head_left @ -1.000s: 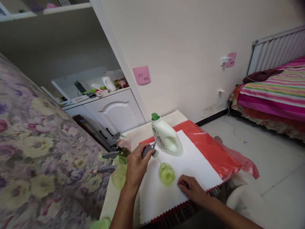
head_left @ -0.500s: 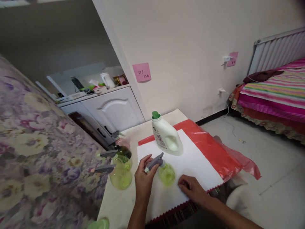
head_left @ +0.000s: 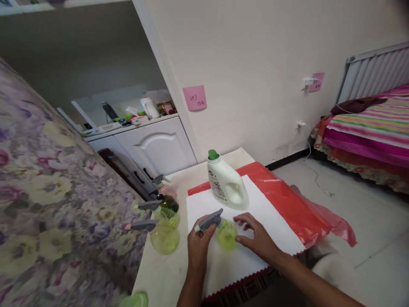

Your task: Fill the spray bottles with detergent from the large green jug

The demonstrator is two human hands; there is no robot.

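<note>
Spray bottle (head_left: 226,234), left hand (head_left: 198,249) gripping trigger (head_left: 209,221), right hand (head_left: 257,238) holding body, jug (head_left: 228,187) label illegible

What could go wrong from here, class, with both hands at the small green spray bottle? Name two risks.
1. The left hand grips the spray head on the green bottle, while the right hand only touches its side. The bottle might tip and, if it holds liquid, spill onto the cloth.
2. The detergent bottle stands close behind, so a jerk of either hand could knock it over.
</note>
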